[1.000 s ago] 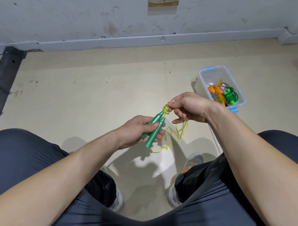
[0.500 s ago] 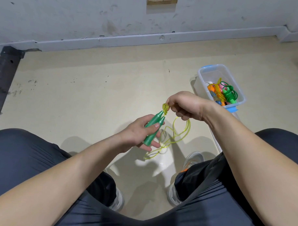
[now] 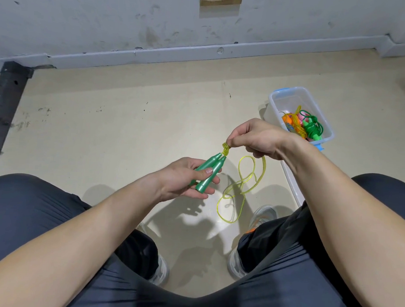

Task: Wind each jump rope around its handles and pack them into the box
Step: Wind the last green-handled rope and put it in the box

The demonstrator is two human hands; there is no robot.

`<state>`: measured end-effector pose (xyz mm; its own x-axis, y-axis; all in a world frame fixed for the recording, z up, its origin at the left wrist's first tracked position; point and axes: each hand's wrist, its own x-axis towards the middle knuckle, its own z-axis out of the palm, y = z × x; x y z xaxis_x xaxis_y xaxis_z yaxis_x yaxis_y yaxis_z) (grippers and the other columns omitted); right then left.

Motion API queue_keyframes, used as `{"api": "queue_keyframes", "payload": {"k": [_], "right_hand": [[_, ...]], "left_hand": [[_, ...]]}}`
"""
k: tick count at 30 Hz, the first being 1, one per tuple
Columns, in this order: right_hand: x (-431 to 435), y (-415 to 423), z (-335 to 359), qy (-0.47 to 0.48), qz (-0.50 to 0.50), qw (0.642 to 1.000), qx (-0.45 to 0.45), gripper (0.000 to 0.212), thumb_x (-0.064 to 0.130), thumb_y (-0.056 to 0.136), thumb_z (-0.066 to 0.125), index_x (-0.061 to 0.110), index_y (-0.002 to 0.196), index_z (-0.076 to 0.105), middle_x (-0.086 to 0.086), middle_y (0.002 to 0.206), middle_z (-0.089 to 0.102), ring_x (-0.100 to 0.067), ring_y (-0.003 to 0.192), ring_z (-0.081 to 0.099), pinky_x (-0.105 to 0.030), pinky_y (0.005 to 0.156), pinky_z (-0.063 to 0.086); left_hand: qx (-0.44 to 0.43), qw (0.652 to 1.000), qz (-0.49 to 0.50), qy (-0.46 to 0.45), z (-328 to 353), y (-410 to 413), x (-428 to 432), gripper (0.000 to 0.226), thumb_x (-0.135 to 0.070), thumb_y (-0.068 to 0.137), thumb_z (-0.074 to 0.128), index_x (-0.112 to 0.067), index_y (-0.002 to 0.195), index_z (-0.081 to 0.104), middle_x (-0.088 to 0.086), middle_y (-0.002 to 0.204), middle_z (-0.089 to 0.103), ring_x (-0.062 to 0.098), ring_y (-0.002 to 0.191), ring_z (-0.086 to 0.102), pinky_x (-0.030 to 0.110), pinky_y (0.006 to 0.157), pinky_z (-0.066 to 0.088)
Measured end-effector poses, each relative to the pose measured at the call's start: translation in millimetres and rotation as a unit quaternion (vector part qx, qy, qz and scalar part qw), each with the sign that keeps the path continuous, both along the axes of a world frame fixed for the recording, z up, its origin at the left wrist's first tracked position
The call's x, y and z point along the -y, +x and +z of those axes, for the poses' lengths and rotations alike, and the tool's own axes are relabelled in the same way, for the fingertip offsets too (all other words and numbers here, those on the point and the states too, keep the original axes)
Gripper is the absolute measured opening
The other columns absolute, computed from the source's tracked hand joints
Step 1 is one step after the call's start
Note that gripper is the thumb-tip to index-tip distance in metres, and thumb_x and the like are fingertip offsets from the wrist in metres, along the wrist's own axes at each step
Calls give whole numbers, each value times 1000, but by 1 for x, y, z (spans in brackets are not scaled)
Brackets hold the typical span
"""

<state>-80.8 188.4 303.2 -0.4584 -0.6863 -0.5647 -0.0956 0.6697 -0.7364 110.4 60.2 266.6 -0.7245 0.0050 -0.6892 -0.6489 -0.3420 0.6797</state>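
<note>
Fingers (image 3: 206, 190) and thumb of the left hand (image 3: 184, 179) curl around the two green handles (image 3: 216, 168), which lie side by side with their narrow ends pointing up and away from the person, toward the right hand (image 3: 258, 138). That hand's thumb and forefinger (image 3: 234, 140) pinch the yellow rope (image 3: 244, 184) just above the handle tips, where a few turns of it already sit bunched in a small coil (image 3: 225, 149); its other fingers are curled in below. From under the right hand the rest of the rope hangs in loose, crossing loops between the person's knees, above the pale floor (image 3: 129, 118). Beyond the right wrist stands the clear plastic box (image 3: 288, 94), with blue clips, on the floor; inside it lie bundled jump ropes (image 3: 309, 128) in green, orange, yellow and pink. A white panel (image 3: 290, 179), perhaps the lid, lies just beside the box on the near side. Dark trousers fill the lower view, and one grey shoe (image 3: 262, 215) shows below the dangling loops.
</note>
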Motion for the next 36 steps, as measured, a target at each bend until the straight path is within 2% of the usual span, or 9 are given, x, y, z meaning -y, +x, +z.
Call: {"api": "queue_keyframes", "payload": {"k": [3,7,14,16,21,25,29,33,36], "right_hand": [[1,1,2,-12,-15,1000,-1,7,14,88,69,10,86,75,11,44,32,-10,42,23,-22,45,22],[5,9,-5,-49,-56,997,18,8,19,87,68,13,84,72,7,50,27,-13,45,21,-25,47,18],[11,31,-21,-52,-93,992,63,16,19,89,68,18,73,65,5,53,33,-12,47,24,-23,46,20],[12,35,-22,-48,-78,994,55,16,20,89,69,18,73,65,7,50,35,-11,46,27,-23,45,23],[15,38,-20,-41,-43,998,-2,17,19,87,67,15,71,65,6,48,33,-13,46,26,-25,46,22],[16,46,-21,-54,-34,998,-22,16,15,88,67,7,75,66,16,40,39,-6,35,31,-15,38,24],[20,53,-28,-65,-86,993,-38,28,28,84,73,0,82,69,11,52,45,-5,43,36,-18,42,28],[22,60,-28,-65,-133,986,-72,26,35,84,73,12,90,63,10,54,55,-3,44,46,-22,47,35],[21,57,-24,-58,-142,988,-29,20,33,91,67,15,89,59,2,68,58,-13,54,50,-25,47,42]], "left_hand": [[-17,1000,3,7,2,-1,2,23,-18,101,58,-13,121,68,2,100,74,20,87,72,35,78,63],[-46,999,6,-4,0,-1,-1,27,-18,103,54,-16,129,63,3,104,73,19,91,69,43,94,54],[-65,997,36,15,0,-7,-18,34,-9,105,47,-19,137,52,15,114,71,31,97,68,36,88,56],[-48,997,46,25,3,-10,-20,29,-21,107,45,-11,133,53,18,113,72,34,96,69,37,86,57],[6,992,116,48,1,-16,-19,67,-60,104,32,-1,123,58,22,111,72,43,107,68,48,98,54],[-15,987,160,-6,0,-19,-25,52,-50,107,34,-9,131,54,9,85,72,41,92,72,53,93,56],[-36,976,216,13,2,-23,-27,41,-38,111,30,-11,127,56,7,74,60,31,68,68,40,72,57],[-55,970,236,-26,-1,-26,-26,37,-33,111,31,-8,113,58,7,75,57,30,65,67,41,75,55],[-56,966,248,-52,-2,-27,-23,32,-29,112,32,-9,117,56,4,76,58,26,69,67,40,79,55]]}}
